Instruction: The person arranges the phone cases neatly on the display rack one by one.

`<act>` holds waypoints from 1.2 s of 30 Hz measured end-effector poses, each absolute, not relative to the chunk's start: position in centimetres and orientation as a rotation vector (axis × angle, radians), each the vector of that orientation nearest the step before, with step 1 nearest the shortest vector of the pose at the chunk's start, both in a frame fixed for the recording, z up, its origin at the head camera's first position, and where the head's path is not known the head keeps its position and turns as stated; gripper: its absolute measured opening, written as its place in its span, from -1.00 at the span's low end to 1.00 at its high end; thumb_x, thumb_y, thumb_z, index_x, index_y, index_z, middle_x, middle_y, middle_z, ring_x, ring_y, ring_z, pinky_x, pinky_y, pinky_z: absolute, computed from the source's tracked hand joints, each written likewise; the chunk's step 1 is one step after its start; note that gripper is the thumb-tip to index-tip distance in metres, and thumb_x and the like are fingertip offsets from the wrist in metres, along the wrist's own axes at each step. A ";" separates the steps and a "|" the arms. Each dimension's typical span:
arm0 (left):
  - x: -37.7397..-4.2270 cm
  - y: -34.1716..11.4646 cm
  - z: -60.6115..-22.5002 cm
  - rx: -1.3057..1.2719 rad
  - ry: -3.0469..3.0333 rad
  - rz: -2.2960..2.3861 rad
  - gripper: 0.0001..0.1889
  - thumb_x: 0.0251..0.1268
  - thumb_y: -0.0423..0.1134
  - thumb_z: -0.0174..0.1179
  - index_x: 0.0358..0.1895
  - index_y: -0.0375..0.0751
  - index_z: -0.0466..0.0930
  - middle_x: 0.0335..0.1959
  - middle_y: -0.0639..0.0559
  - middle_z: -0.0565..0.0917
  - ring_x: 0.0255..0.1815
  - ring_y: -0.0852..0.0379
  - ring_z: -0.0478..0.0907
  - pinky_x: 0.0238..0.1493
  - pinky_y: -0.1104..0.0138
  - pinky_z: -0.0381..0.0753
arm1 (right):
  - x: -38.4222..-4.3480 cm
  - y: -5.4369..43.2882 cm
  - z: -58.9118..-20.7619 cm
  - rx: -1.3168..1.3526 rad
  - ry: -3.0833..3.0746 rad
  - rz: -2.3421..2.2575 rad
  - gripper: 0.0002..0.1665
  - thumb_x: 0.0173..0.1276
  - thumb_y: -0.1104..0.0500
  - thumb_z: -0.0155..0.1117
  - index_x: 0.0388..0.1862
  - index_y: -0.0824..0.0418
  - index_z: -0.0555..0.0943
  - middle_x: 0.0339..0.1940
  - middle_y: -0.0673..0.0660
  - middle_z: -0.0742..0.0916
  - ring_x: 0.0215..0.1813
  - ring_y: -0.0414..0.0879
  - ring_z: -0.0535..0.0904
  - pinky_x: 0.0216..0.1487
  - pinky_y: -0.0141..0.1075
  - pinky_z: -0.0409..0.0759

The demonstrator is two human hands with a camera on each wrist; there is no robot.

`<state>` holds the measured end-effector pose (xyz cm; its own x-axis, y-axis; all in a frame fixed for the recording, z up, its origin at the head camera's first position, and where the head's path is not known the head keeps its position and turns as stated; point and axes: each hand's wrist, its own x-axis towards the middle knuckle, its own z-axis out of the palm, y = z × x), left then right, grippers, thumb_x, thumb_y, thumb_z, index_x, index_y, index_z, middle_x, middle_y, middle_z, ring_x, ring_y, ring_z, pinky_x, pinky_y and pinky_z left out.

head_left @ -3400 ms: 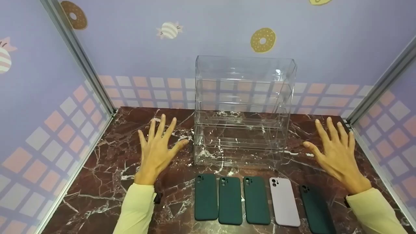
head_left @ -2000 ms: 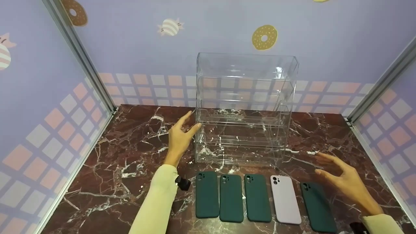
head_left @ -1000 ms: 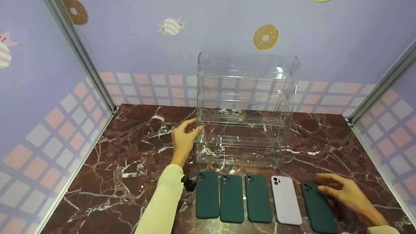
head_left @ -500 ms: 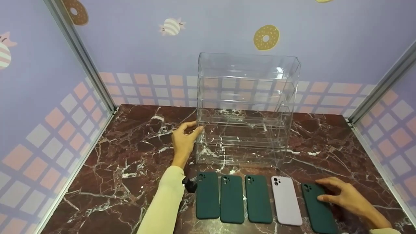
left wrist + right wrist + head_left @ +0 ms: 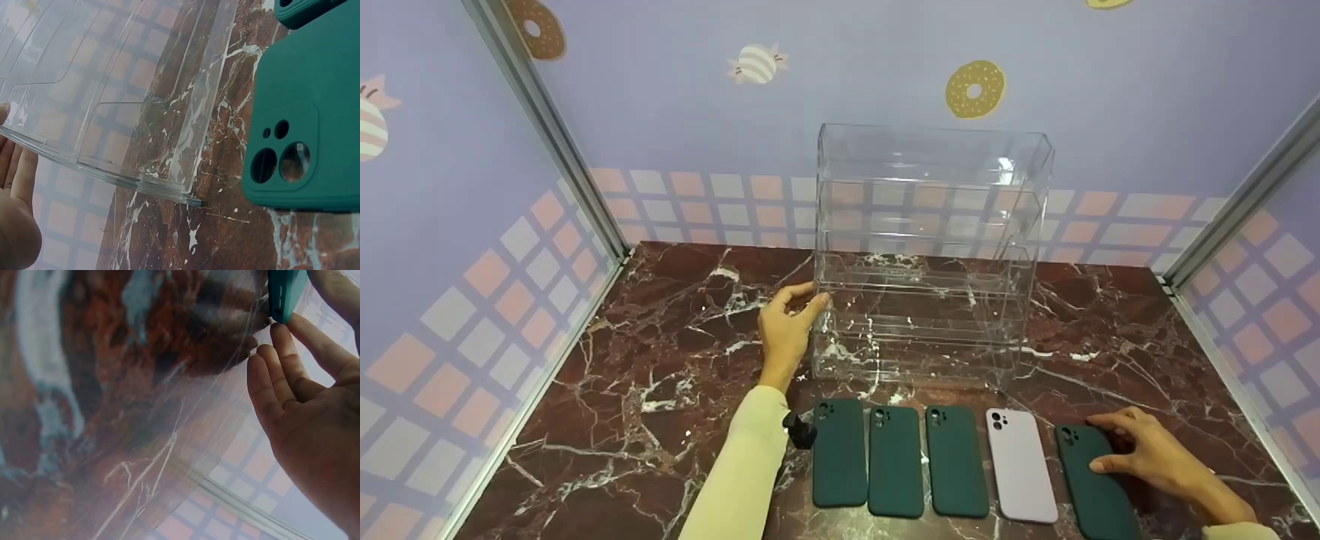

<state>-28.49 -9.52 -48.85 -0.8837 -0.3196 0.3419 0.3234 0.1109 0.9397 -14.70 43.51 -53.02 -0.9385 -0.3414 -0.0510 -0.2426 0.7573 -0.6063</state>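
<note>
A clear acrylic tiered rack (image 5: 919,285) stands upright at the back middle of the tabletop. My left hand (image 5: 784,330) grips its left side panel, thumb at the front and fingers outside; the left wrist view shows the rack's side edge (image 5: 112,177) beside that hand. At the right end of a row of phone cases lies a dark green phone case (image 5: 1091,484). My right hand (image 5: 1162,457) pinches it, thumb on its back and fingers at its far right edge. In the right wrist view, the fingers touch a corner of this green case (image 5: 286,295).
Left of that case lie a pale lilac phone case (image 5: 1021,465) and three more green ones, the leftmost green case (image 5: 840,454) close to my left wrist. The marbled tabletop (image 5: 660,420) is bounded by patterned walls (image 5: 675,97) with metal corner posts.
Both hands were spread flat on the table. My left hand has moved right to the rack and taken its side; my right hand has come down to the rightmost green phone case and closed on it.
</note>
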 end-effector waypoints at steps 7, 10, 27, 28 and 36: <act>-28.5 -9.7 -49.1 -0.034 -1.903 -1.859 -0.70 0.27 -0.34 0.56 0.01 -0.38 0.79 -0.09 -0.27 0.79 -0.11 0.05 0.75 -0.21 0.43 0.65 | -14.8 43.4 -53.3 -0.496 2.803 -0.975 -0.37 0.22 0.22 0.68 0.20 0.38 0.60 -0.01 0.18 0.56 -0.10 -0.19 0.40 -0.16 -0.27 0.53; -28.5 -9.6 -49.1 -0.017 -1.920 -1.836 -0.70 0.26 -0.31 0.57 0.01 -0.33 0.81 -0.11 -0.18 0.81 -0.11 0.08 0.74 -0.20 0.42 0.65 | -15.0 43.4 -53.1 -0.471 2.747 -1.027 -0.36 0.24 0.25 0.66 0.18 0.43 0.52 -0.01 0.21 0.58 -0.11 -0.18 0.46 -0.18 -0.29 0.56; -28.5 -9.5 -49.1 -0.002 -1.933 -1.824 -0.72 0.25 -0.29 0.58 -0.01 -0.26 0.83 -0.16 -0.06 0.82 -0.11 0.04 0.75 -0.18 0.39 0.65 | -14.6 43.2 -51.0 -0.312 2.691 -1.243 -0.43 0.38 0.20 0.56 0.28 0.37 0.59 0.08 0.27 0.70 -0.09 -0.21 0.64 -0.19 -0.26 0.69; -28.5 -9.5 -49.1 -0.008 -1.930 -1.824 -0.72 0.25 -0.29 0.58 0.00 -0.27 0.83 -0.15 -0.08 0.82 -0.10 0.04 0.75 -0.17 0.38 0.65 | -14.6 43.1 -50.7 -0.310 2.688 -1.277 -0.45 0.40 0.21 0.54 0.28 0.37 0.60 0.07 0.25 0.71 -0.09 -0.20 0.66 -0.21 -0.25 0.70; -28.5 -9.5 -49.4 -0.052 -1.899 -1.838 -0.72 0.27 -0.31 0.56 0.01 -0.30 0.83 -0.09 -0.22 0.80 -0.09 -0.01 0.75 -0.21 0.42 0.64 | -14.5 42.4 -48.4 -0.327 2.733 -1.319 -0.52 0.45 0.20 0.50 0.29 0.29 0.66 -0.09 0.11 0.74 -0.26 -0.12 0.67 -0.37 -0.24 0.67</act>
